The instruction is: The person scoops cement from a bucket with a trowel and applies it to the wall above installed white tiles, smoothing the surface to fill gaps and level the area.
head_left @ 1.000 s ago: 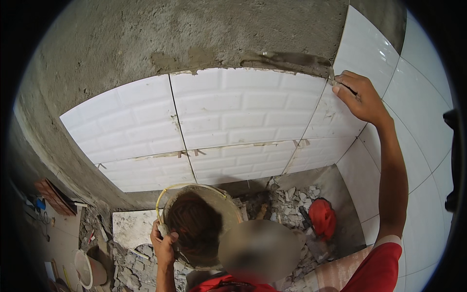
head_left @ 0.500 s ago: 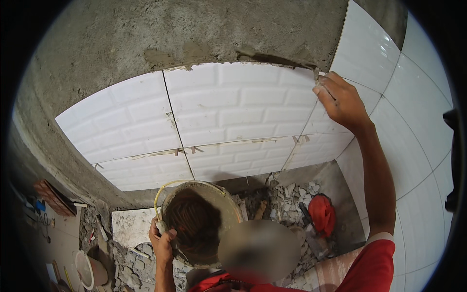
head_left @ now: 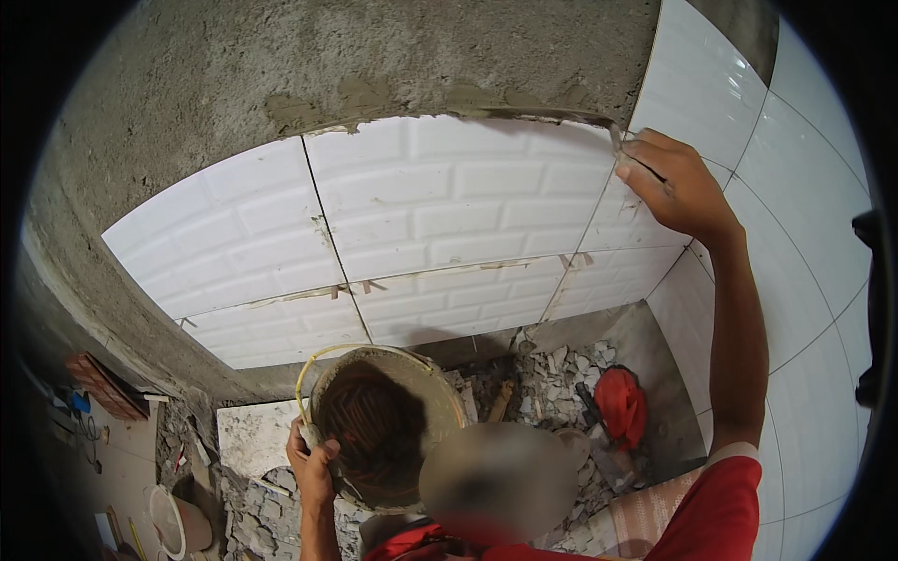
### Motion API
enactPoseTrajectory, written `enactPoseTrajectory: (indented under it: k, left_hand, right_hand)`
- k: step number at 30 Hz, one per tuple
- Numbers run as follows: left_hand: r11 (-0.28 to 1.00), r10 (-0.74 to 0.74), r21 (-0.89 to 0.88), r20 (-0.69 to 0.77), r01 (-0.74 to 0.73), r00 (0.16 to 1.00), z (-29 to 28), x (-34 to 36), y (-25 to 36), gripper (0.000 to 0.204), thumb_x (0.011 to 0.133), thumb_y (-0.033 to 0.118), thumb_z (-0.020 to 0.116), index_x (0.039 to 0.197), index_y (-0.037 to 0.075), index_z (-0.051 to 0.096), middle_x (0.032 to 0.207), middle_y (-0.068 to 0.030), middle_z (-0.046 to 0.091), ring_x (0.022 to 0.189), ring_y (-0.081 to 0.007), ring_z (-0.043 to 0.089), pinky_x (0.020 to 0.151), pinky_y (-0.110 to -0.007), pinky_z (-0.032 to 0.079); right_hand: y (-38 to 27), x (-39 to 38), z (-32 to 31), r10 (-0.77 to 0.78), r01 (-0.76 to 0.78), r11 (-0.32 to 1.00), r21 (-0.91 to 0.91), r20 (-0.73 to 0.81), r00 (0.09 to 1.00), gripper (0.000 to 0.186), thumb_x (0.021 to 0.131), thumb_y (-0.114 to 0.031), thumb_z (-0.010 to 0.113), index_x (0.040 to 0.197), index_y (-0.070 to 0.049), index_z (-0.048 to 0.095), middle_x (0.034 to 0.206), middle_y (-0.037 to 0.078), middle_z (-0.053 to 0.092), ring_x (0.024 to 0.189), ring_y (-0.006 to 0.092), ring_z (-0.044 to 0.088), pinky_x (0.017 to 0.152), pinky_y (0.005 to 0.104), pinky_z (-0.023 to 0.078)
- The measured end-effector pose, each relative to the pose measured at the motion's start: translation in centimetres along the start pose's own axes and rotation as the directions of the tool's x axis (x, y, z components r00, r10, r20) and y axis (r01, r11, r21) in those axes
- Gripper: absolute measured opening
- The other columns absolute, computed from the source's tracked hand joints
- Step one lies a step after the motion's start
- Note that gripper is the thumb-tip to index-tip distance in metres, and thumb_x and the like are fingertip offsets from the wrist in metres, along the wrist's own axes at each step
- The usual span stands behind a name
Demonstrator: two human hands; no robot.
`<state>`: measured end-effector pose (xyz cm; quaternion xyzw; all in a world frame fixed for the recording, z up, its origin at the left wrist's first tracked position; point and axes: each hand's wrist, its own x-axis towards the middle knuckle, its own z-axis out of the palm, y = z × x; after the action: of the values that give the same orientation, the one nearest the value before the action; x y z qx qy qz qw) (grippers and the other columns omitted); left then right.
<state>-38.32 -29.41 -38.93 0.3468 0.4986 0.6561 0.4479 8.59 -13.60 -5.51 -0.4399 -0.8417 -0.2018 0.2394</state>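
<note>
My right hand (head_left: pixel 669 187) grips a metal trowel (head_left: pixel 615 133) at the right end of the upper edge of white brick-patterned tiles (head_left: pixel 477 196), its blade against a wet mortar band (head_left: pixel 355 98). Below, my left hand (head_left: pixel 313 463) is closed on the handle of a mortar-stained bucket (head_left: pixel 447 402) with a yellow handle and dark, wet contents. The bucket's lower right is hidden behind a blurred round patch.
Bare rough plaster (head_left: pixel 281 47) rises above the tiles. Plain white tiles (head_left: pixel 795 243) line the right wall. Rubble (head_left: pixel 561 365), a red cloth (head_left: pixel 622 407) and a pale board (head_left: pixel 253 435) lie below. At left are another bucket (head_left: pixel 187 524) and brownish boards (head_left: pixel 103 383).
My right hand with the trowel shifted left, then slightly back to the right along the tile edge. The wall sits a little higher in view. My left hand stays on the bucket.
</note>
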Motion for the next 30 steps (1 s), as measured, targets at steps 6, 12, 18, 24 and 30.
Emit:
enactPoseTrajectory:
  k: [6,12,18,24,30]
  left_hand:
    - [1.0,0.003,-0.023,-0.001,-0.003,1.0,-0.4,0.2,-0.4,0.05,0.073,0.009,0.069,0.121,0.001,0.066,0.103,-0.0015,0.068,0.089,-0.0116,0.062,0.081,-0.027,0.05]
    - [1.0,0.01,0.013,-0.009,-0.01,1.0,0.2,0.0,0.4,0.049,0.072,0.009,0.069,0.121,0.001,0.065,0.101,-0.0017,0.068,0.087,-0.0118,0.062,0.08,-0.027,0.051]
    - [1.0,0.013,0.014,-0.024,-0.013,1.0,0.6,-0.3,0.7,0.05,0.072,0.009,0.069,0.121,0.001,0.065,0.102,-0.0025,0.069,0.088,-0.0122,0.062,0.08,-0.028,0.051]
    - [1.0,-0.016,0.005,-0.02,0.016,1.0,0.1,0.2,0.2,0.051,0.072,0.009,0.069,0.122,0.001,0.065,0.104,-0.0028,0.07,0.089,-0.0118,0.063,0.081,-0.028,0.052]
    - [1.0,0.005,0.008,0.018,-0.005,1.0,-0.5,0.2,-0.3,0.051,0.073,0.008,0.068,0.123,0.001,0.065,0.102,-0.0017,0.069,0.086,-0.0105,0.062,0.079,-0.026,0.05]
  right_hand:
    - [0.8,-2.7,7.3,-0.068,0.044,0.997,-0.066,-0.444,0.893,0.021,0.091,-0.013,0.079,0.107,0.0,0.072,0.1,0.015,0.067,0.088,0.0323,0.069,0.077,0.041,0.057]
    - [-0.6,-1.3,17.1,0.083,-0.073,0.996,0.043,-0.659,0.748,0.03,0.092,-0.015,0.081,0.116,0.0,0.072,0.11,0.015,0.062,0.093,0.0343,0.064,0.08,0.0442,0.054]
    - [-2.3,-0.6,21.7,0.077,-0.175,0.982,-0.068,-0.705,0.705,0.036,0.091,-0.015,0.082,0.122,-0.002,0.07,0.113,0.018,0.058,0.099,0.038,0.061,0.082,0.0471,0.054]
    - [-3.5,-3.7,22.3,0.12,-0.091,0.993,0.078,-0.611,0.783,0.027,0.091,-0.012,0.081,0.112,0.0,0.069,0.114,0.017,0.059,0.099,0.0381,0.063,0.082,0.047,0.054]
    - [-2.2,-6.6,15.6,0.102,-0.098,0.995,0.036,-0.533,0.84,0.019,0.093,-0.012,0.077,0.106,-0.001,0.069,0.107,0.017,0.064,0.094,0.0366,0.066,0.08,0.0449,0.055]
